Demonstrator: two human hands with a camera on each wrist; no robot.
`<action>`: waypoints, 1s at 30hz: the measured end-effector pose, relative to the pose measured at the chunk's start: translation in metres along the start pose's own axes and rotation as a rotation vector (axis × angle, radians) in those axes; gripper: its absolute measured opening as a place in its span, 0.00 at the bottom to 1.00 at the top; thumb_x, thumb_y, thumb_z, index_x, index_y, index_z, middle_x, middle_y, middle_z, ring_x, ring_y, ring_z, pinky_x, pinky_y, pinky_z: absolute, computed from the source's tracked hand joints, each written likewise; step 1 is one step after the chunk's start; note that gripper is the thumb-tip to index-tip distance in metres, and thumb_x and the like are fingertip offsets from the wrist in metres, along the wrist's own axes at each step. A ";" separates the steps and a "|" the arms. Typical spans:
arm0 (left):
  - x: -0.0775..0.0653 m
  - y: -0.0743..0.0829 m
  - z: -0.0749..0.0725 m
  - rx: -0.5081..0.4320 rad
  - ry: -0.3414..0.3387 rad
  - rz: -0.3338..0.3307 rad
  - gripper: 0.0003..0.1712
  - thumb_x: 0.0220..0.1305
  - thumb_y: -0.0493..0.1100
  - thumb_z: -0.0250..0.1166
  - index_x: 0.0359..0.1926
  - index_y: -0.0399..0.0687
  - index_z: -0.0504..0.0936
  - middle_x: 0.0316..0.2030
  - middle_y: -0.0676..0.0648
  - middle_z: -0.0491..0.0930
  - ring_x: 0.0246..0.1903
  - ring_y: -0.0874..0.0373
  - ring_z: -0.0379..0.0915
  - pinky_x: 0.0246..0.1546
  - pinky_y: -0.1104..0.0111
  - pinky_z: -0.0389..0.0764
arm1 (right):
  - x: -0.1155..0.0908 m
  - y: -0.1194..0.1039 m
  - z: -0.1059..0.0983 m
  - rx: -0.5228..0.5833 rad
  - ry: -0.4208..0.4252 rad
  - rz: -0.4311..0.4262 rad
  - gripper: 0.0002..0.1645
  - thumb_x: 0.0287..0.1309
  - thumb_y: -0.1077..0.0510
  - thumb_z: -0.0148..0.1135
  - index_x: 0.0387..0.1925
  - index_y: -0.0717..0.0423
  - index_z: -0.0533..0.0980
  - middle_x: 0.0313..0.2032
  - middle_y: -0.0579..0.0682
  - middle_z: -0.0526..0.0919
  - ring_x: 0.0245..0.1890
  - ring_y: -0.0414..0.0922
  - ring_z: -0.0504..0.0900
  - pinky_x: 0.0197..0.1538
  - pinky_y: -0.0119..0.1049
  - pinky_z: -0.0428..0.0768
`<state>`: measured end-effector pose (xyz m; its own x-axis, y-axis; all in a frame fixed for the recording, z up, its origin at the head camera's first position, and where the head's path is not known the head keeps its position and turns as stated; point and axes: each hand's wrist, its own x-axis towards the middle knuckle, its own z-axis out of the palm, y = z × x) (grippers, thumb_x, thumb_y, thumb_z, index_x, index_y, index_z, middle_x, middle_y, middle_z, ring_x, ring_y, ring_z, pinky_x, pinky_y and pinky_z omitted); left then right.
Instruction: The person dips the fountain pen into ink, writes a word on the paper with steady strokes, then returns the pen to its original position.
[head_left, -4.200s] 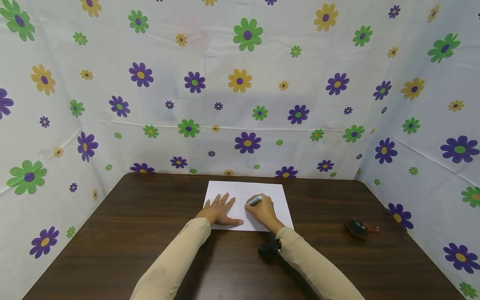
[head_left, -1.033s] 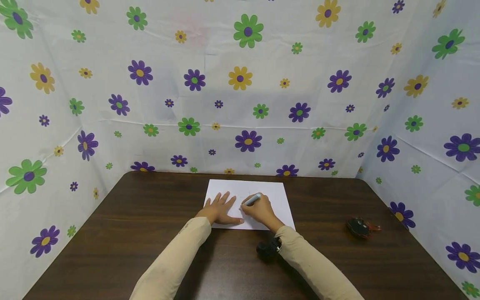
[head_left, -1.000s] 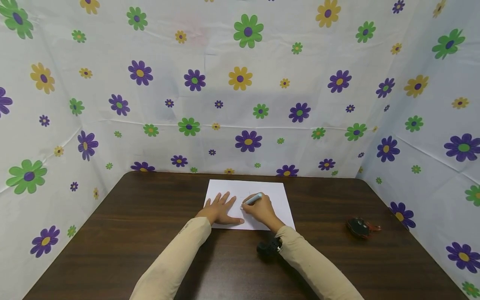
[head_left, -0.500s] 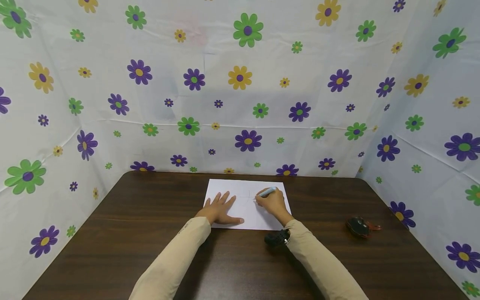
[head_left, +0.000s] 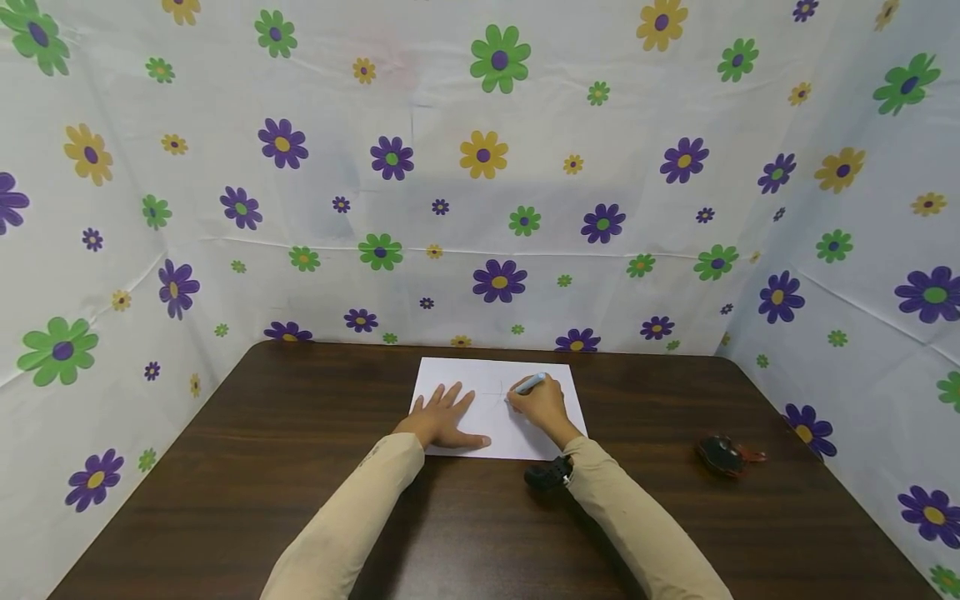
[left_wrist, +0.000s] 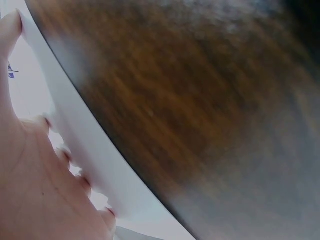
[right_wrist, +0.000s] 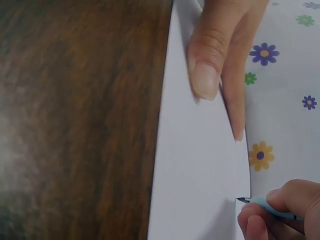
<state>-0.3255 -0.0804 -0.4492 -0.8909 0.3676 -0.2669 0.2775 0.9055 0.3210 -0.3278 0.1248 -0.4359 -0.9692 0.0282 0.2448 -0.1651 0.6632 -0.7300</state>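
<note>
A white sheet of paper [head_left: 465, 368] lies on the dark wooden table, with thin, faint lines crossing near its middle. My left hand [head_left: 442, 422] rests palm down on the sheet's left part, fingers spread and thumb pointing right. On the right part, my right hand [head_left: 545, 406] pinches a light blue pen [head_left: 531, 382] between thumb and fingers. In the right wrist view the dark tip of the pen [right_wrist: 243, 200] meets the paper [right_wrist: 195, 165] at a drawn line. My left hand [left_wrist: 45, 170] shows its palm side in the left wrist view, over the paper's edge.
A glossy black object with reddish parts [head_left: 723, 456] lies on the table [head_left: 300, 400] at the right; its kind is unclear. A black device [head_left: 549, 473] sits at my right wrist. Flower-patterned white sheeting [head_left: 420, 208] encloses the table at the back and sides.
My right hand with the pen has moved right and slightly away from the left thumb since a second ago, uncovering the crossed lines. My left hand has stayed in place on the paper.
</note>
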 end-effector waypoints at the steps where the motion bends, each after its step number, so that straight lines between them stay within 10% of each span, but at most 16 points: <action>1: 0.000 0.001 0.000 0.005 -0.001 -0.001 0.60 0.49 0.81 0.55 0.76 0.60 0.46 0.76 0.49 0.36 0.74 0.46 0.27 0.69 0.44 0.32 | 0.000 0.000 0.000 -0.002 0.003 -0.003 0.04 0.47 0.62 0.67 0.20 0.55 0.83 0.13 0.43 0.80 0.15 0.38 0.73 0.21 0.31 0.69; 30: 0.006 -0.002 0.002 0.012 0.002 -0.003 0.62 0.46 0.83 0.54 0.76 0.61 0.46 0.76 0.48 0.36 0.74 0.45 0.27 0.69 0.43 0.32 | -0.015 -0.005 -0.018 -0.073 -0.054 0.045 0.03 0.45 0.62 0.69 0.21 0.55 0.83 0.12 0.44 0.80 0.14 0.38 0.76 0.20 0.30 0.72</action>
<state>-0.3306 -0.0795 -0.4535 -0.8923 0.3647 -0.2662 0.2792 0.9090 0.3096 -0.3089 0.1352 -0.4246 -0.9840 0.0201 0.1769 -0.1096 0.7147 -0.6908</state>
